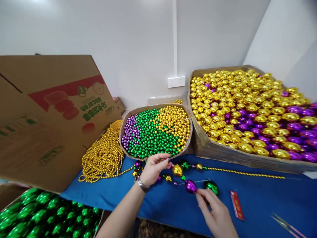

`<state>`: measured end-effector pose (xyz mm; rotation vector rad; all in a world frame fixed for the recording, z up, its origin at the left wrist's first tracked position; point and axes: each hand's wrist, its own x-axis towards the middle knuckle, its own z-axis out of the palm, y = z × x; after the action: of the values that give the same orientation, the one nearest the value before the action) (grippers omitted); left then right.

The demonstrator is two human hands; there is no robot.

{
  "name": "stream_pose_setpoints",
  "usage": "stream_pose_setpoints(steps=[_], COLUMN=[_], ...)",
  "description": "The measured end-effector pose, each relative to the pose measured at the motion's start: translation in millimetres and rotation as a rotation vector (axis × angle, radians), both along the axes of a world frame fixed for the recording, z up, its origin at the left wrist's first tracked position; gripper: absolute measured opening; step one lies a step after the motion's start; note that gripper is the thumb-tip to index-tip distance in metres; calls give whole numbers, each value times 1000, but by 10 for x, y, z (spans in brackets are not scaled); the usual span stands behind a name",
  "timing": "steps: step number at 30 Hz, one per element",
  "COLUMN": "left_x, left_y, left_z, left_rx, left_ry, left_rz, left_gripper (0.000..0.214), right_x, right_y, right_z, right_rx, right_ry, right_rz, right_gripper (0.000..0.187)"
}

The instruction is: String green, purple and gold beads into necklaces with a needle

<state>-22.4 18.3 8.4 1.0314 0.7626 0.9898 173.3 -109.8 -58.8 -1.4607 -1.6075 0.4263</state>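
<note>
My left hand [154, 169], with a watch [143, 185] on its wrist, pinches a small purple bead on a strand. From there the strand carries a shiny gold bead [177, 170], a small green bead [183, 177] and a large purple oval bead [190, 186]. The fingertips of my right hand [215, 210] are closed at the purple oval bead's near end. Just beyond that hand, a large green oval bead [211, 187] lies on the blue cloth [158, 206]. A finished-looking stretch with a gold bead chain [245, 173] runs to the right.
A box of small purple, green and gold beads [153, 145] stands ahead. Right of it is a carton of gold and purple oval beads [247, 109]. Gold bead chains [102, 158] are piled left. A red packet [237, 205] and tweezers [287, 224] lie right; green beads [49, 215] sit lower left.
</note>
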Motion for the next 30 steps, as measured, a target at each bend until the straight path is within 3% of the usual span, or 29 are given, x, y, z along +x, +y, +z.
stream_pose_setpoints(steps=[4,11,17,21,25,28,30], left_x=[-15,-50,45,149,235,265,286], left_y=[-3,-32,-151,-220,-282,-328,-349], left_z=[-3,14,-192,-326,-400,-348,-228], left_rx=[71,479,323,194,178,355,501], left_ry=[71,381,395,353,373,500,563], left_rz=[-10,20,-5,-64,-130,-116,-112], left_gripper=[28,24,26,24,24,20,17], right_x=[-5,0,-98,-112,9,147,226], right_y=[-2,-21,-66,-101,-141,-163,-150], right_z=[32,-89,-464,-603,-597,-475,-304], right_rx=[10,0,-330,-361,-381,-299,-215], right_ry=[-24,24,466,633,346,15,-98], right_rz=[-5,-36,-6,-47,-44,-52,-60], right_gripper=[21,24,30,31,30,30,30])
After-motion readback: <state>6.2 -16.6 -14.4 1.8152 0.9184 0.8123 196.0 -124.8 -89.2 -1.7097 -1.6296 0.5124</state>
